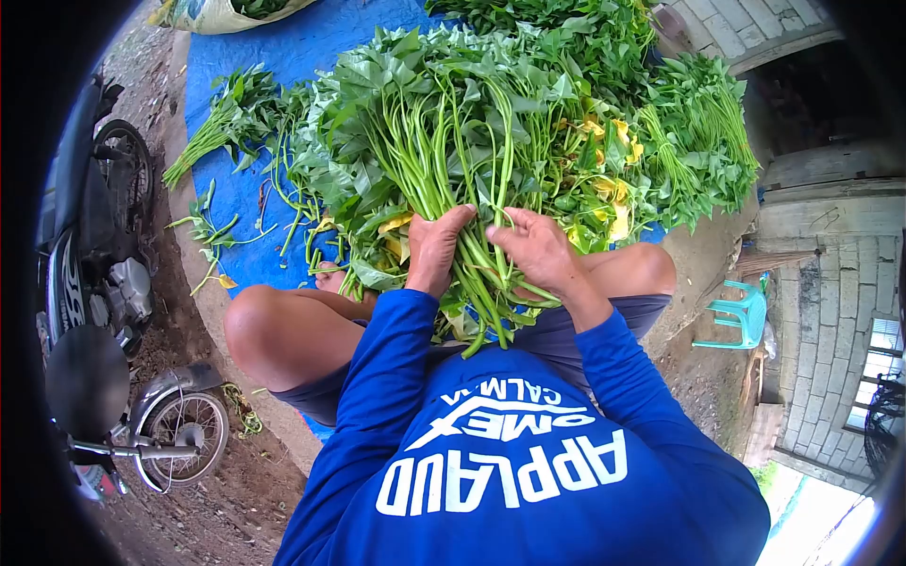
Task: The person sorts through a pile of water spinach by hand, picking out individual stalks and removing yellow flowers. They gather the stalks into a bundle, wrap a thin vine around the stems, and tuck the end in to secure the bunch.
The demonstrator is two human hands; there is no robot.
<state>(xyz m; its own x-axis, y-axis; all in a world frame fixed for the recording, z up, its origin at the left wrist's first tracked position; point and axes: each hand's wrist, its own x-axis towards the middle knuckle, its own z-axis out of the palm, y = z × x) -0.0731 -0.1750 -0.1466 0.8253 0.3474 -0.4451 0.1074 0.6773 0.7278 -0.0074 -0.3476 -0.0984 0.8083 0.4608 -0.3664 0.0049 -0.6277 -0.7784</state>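
Observation:
A thick bunch of long-stemmed leafy greens (429,160) is held up in front of my lap, leaves pointing away and cut stem ends towards me. My left hand (436,247) is closed around its stems from the left. On the right side of the bunch, my right hand (540,247) is closed with thumb and fingers pinching a stem. Beneath and behind the bunch lies a big heap of the same greens (330,141), with yellowed leaves (612,193) on its right.
A blue tarp (274,42) lies under the greens, with a separate bunch (222,118) on the left and tied-looking bunches (694,141) on the right. A sack (231,14) sits at the top left. Motorcycles (179,424) stand left, a green plastic chair (736,316) right.

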